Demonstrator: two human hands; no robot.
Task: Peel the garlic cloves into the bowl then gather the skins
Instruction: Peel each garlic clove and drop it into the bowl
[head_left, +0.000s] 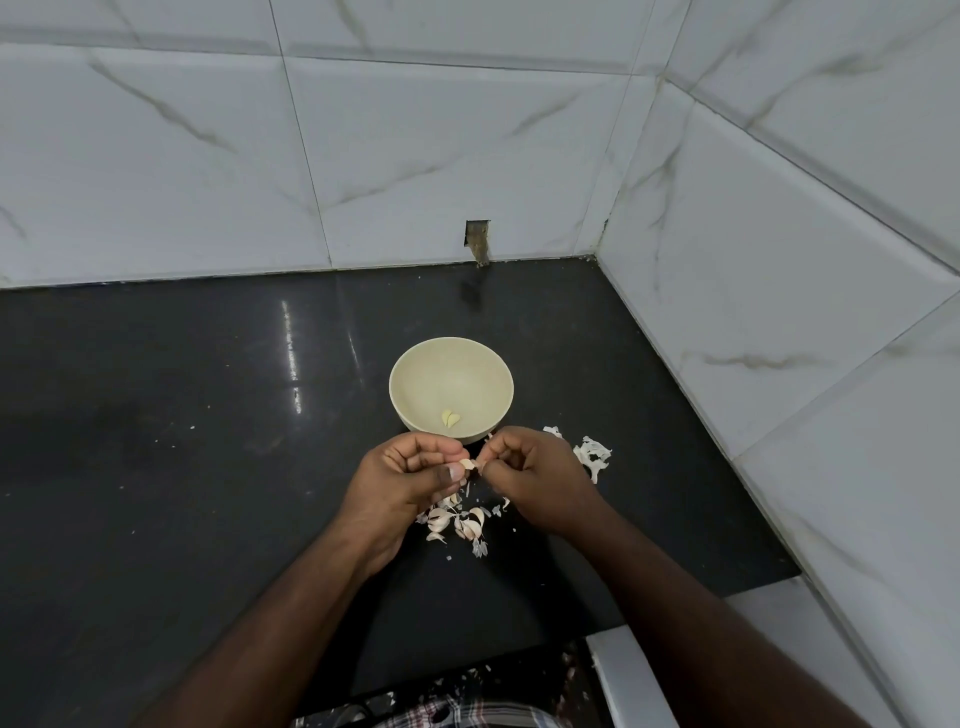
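Note:
A cream bowl (451, 364) stands on the black counter with peeled garlic pieces (450, 419) at its bottom. Just in front of the bowl, my left hand (402, 480) pinches a garlic clove (467, 463) between thumb and fingers. My right hand (535, 475) pinches the skin at the clove's right end. Under the hands lie several unpeeled cloves and loose skins (457, 522). A second heap of white skins (592, 454) lies to the right of my right hand.
The black counter (182, 441) meets white marble-look tiled walls at the back and on the right. A small cut-out hole (478, 241) sits in the back wall above the bowl. The counter's front edge runs below my forearms, with skin scraps on the floor.

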